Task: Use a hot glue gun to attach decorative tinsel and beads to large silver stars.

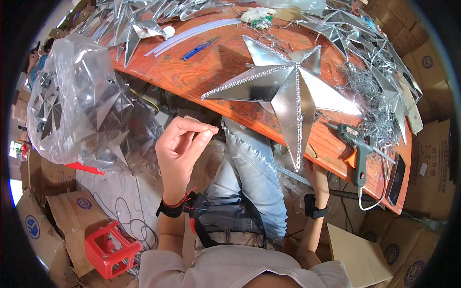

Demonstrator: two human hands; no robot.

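The silver star (283,91) lies at upper centre of the frame, on the orange table (163,77), 1 point jutting past the edge. Left of centre, the person's left hand (177,144) is raised, thumb and index fingertips pressed together; whether anything sits between them cannot be told. The right hand (317,174), right of centre, is near that point, its grip hidden. A glue gun (361,158) lies on the right.
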